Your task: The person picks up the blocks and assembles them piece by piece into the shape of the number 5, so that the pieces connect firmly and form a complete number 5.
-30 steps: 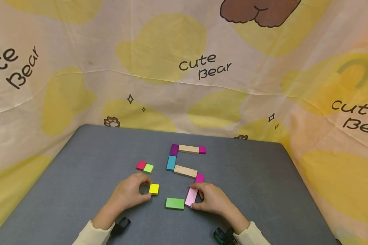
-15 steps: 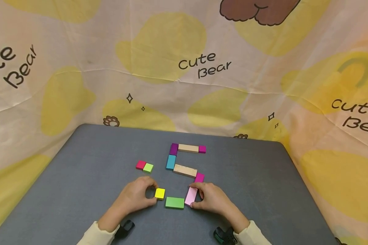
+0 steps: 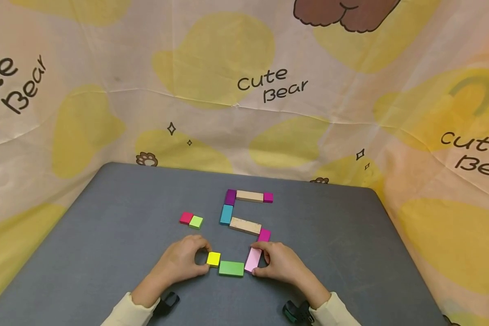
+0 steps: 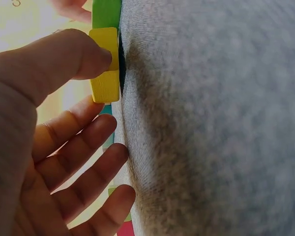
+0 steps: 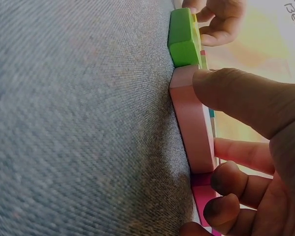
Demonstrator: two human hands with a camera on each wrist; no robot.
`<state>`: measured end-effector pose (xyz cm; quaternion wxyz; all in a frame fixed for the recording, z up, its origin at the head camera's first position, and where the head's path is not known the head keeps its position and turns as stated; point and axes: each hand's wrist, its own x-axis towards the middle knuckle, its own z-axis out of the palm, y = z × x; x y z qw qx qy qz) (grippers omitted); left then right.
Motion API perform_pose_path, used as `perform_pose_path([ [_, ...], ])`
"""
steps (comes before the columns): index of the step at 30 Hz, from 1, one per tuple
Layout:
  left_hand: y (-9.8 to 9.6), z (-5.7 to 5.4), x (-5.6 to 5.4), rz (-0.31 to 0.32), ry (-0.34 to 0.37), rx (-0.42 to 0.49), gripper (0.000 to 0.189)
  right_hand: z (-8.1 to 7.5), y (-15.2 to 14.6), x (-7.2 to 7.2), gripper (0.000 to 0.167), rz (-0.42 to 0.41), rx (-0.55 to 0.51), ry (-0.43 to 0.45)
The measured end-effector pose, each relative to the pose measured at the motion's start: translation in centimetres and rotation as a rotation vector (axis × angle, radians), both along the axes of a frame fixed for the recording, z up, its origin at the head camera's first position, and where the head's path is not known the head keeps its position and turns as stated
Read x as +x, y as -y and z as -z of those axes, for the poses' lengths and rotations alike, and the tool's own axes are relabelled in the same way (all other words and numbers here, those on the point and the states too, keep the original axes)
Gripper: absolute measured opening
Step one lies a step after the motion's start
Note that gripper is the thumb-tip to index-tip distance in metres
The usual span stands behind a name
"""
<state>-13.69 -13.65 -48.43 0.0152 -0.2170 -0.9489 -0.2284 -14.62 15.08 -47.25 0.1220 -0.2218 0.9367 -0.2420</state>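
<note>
Between thumb and forefinger my left hand (image 3: 185, 259) pinches a small yellow block (image 3: 213, 259), its right side at the left end of a green block (image 3: 231, 269). In the left wrist view the thumb lies across the yellow block (image 4: 106, 88) and the other fingers spread loosely. My right hand (image 3: 283, 263) grips a long pink block (image 3: 253, 260) by its two ends. The pink block's near end meets the green block's right end, and its far end meets a magenta block (image 3: 264, 235). In the right wrist view the thumb presses on the pink block (image 5: 191, 123).
Farther back, a wooden block (image 3: 245, 226), a blue block (image 3: 226, 214), a purple block (image 3: 230, 197), another wooden block and a magenta cube (image 3: 268, 197) continue the bent line. A red block (image 3: 186, 218) and a lime block (image 3: 196, 222) lie together left on the grey table (image 3: 330, 226).
My left hand has moved right and nearer with the yellow block, bringing it up to the green block's left end. My right hand has stayed on the pink block.
</note>
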Motion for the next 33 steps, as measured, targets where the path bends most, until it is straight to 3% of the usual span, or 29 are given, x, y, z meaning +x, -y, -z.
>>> perform_pose_path([
  [11, -0.01, 0.22, 0.08, 0.006, -0.005, -0.005, 0.027, -0.04, 0.07, -0.08, 0.057, 0.001, 0.013, 0.019],
  [24, 0.16, -0.06, 0.12, 0.026, -0.063, 0.034, 0.028, -0.11, 0.16, 0.00, 0.056, 0.006, 0.000, -0.007],
  [29, 0.48, -0.22, -0.25, 0.026, -0.106, 0.053, 0.029, -0.07, 0.07, 0.02, 0.056, 0.006, -0.001, 0.004],
  [33, 0.83, -0.44, -0.82, -0.008, -0.095, 0.043, 0.032, -0.09, 0.05, 0.02, 0.056, 0.004, -0.006, 0.002],
])
